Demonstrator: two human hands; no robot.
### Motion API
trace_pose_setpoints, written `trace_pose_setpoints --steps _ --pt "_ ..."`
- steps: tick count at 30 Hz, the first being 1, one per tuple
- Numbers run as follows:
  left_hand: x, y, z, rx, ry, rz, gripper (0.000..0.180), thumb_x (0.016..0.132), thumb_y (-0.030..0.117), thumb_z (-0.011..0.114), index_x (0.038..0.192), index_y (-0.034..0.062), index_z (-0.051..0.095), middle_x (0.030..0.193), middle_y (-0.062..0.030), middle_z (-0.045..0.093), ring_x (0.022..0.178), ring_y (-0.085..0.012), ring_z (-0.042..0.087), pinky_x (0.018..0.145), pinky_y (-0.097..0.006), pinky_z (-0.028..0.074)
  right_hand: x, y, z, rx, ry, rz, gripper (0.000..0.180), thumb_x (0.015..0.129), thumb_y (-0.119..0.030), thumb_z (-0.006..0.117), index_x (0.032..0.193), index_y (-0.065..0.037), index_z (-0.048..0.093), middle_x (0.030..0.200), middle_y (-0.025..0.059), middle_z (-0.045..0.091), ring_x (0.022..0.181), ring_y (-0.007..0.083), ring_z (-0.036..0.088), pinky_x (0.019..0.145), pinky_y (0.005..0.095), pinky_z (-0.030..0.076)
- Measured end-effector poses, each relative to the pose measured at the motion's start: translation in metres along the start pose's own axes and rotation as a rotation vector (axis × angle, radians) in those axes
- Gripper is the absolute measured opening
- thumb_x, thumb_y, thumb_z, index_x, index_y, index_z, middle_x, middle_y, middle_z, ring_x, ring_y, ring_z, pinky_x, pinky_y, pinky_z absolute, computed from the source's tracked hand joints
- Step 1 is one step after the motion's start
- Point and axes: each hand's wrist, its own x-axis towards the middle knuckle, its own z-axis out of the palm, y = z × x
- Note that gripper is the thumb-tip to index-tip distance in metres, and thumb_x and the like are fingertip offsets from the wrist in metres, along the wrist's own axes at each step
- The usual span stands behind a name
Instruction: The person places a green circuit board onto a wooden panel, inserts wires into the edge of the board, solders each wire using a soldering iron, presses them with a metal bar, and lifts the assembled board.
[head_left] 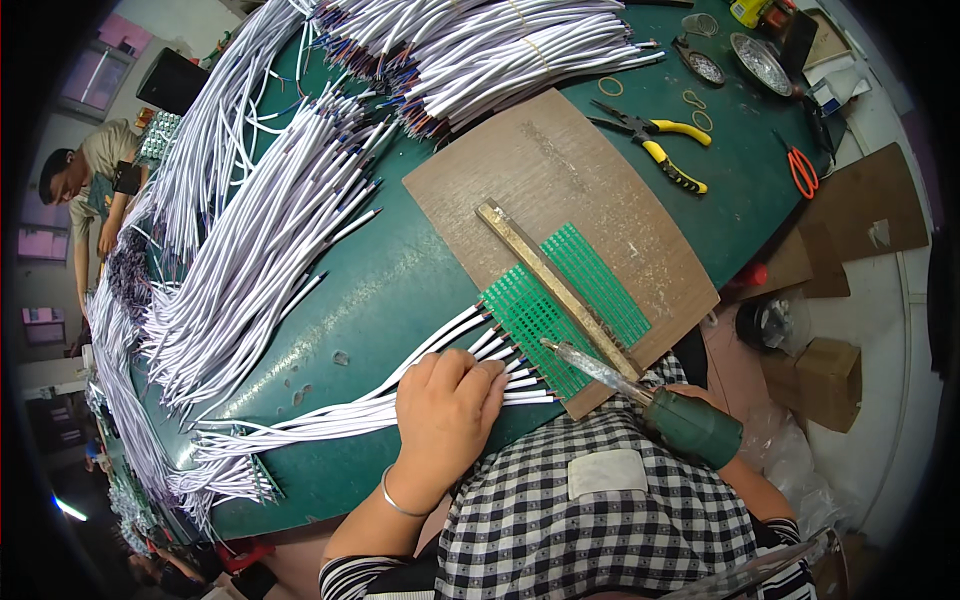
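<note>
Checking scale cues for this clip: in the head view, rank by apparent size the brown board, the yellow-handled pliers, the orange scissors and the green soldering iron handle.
1. Brown board, far the largest.
2. Yellow-handled pliers.
3. Green soldering iron handle, held in the right hand; it sits nearer the camera, so its rank against the pliers is unsure.
4. Orange scissors.

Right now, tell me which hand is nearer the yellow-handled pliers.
Right. The right hand, gripping the green-handled soldering iron, sits below the yellow-handled pliers on their side of the table; the left hand presses white wires farther left.
</note>
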Motion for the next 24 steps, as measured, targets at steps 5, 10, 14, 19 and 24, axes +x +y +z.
trace_pose_setpoints --steps 5,10,14,19,24 --pt "0.004 0.005 -0.006 0.044 -0.117 -0.069 0.01 0.076 0.016 0.072 0.081 0.0087 0.068 0.071 -0.0049 0.056 0.065 -0.0231 0.057 0.057 -0.035 0.045 0.007 -0.016 -0.002 -0.251 -0.074 0.012 0.039 0.081 -0.01 0.068 0.115 0.003 0.056 0.11 0.014 0.065 0.097 0.0206 0.065 0.085 0.0275 0.053" --pt "0.01 0.002 -0.01 -0.077 -0.273 -0.147 0.011 0.077 0.016 0.07 0.083 0.0072 0.067 0.074 -0.0067 0.058 0.064 -0.0249 0.061 0.054 -0.035 0.047 -0.013 -0.003 -0.007 -0.187 -0.078 0.216 0.039 0.082 -0.009 0.068 0.117 0.004 0.056 0.11 0.0135 0.064 0.096 0.0198 0.065 0.086 0.0269 0.053" --pt "0.01 0.006 -0.004 0.01 -0.226 -0.076 0.011 0.074 0.01 0.068 0.082 0.0073 0.062 0.074 -0.0069 0.056 0.062 -0.0254 0.058 0.054 -0.036 0.046 -0.031 0.018 -0.006 0.225 0.057 0.534 0.039 0.082 -0.009 0.068 0.117 0.003 0.056 0.109 0.0126 0.065 0.096 0.0201 0.065 0.085 0.0281 0.053" --pt "0.008 0.009 -0.001 0.062 -0.131 0.005 0.014 0.071 0.007 0.066 0.082 0.0066 0.058 0.073 -0.0078 0.055 0.064 -0.0275 0.056 0.058 -0.038 0.044 -0.016 0.023 -0.003 -0.457 -0.088 0.021 0.042 0.082 -0.01 0.069 0.119 0.003 0.054 0.109 0.0123 0.065 0.095 0.0198 0.065 0.084 0.0283 0.053" --pt "0.007 0.007 0.003 -0.049 -0.085 -0.013 0.015 0.071 0.007 0.066 0.085 0.0057 0.059 0.072 -0.0087 0.055 0.068 -0.029 0.055 0.062 -0.041 0.042 -0.018 0.022 0.0 -0.286 -0.054 0.046 0.041 0.081 -0.009 0.069 0.118 0.002 0.055 0.107 0.0115 0.065 0.095 0.0195 0.066 0.083 0.028 0.053"
